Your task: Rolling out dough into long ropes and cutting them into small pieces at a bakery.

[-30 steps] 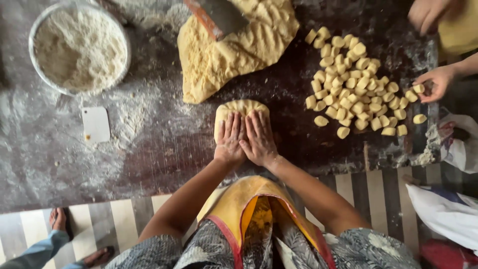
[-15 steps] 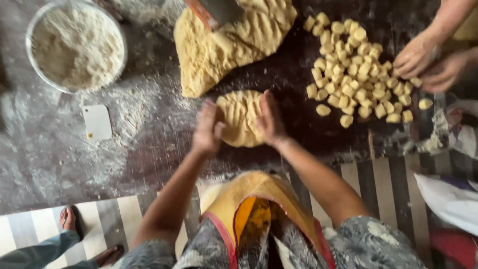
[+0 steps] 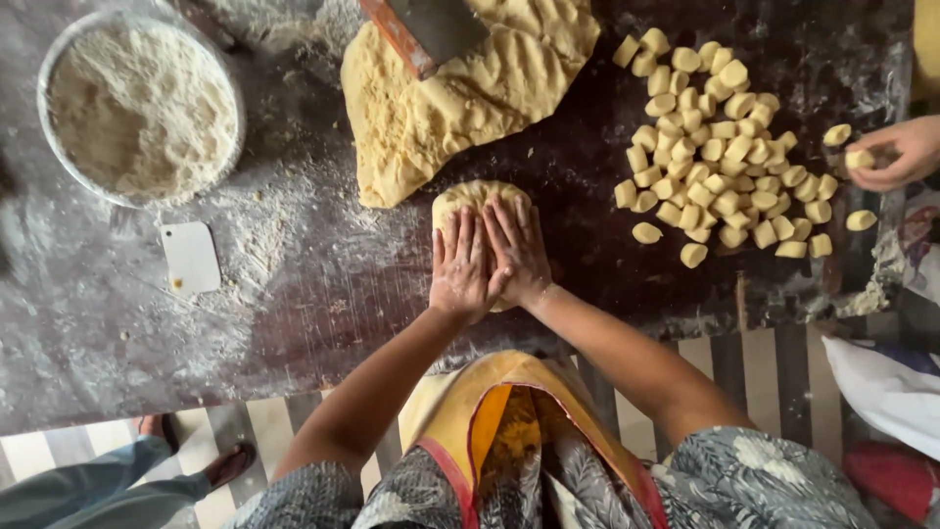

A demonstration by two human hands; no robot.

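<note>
At the far left a round bowl of flour stands on the dusty dark table, and just below it a small white plastic scraper lies flat in the scattered flour. Near the bottom left corner a bystander's sandalled foot shows on the striped floor.

Toward the middle, a big slab of yellow dough spreads across the top of the table, with a metal dough cutter resting on its upper edge. Just below the slab and apart from it sits a smaller lump of dough. The left hand lies flat on this lump, fingers stretched out straight and close together, palm pressing down. The right hand lies right beside it, touching it at the thumb side, fingers likewise extended and flat on the dough; neither hand curls around anything.

Further right a heap of small cut dough pieces is piled on the table. At the right edge another person's hand seems to pinch one dough piece, though the grip is partly cut off.
</note>
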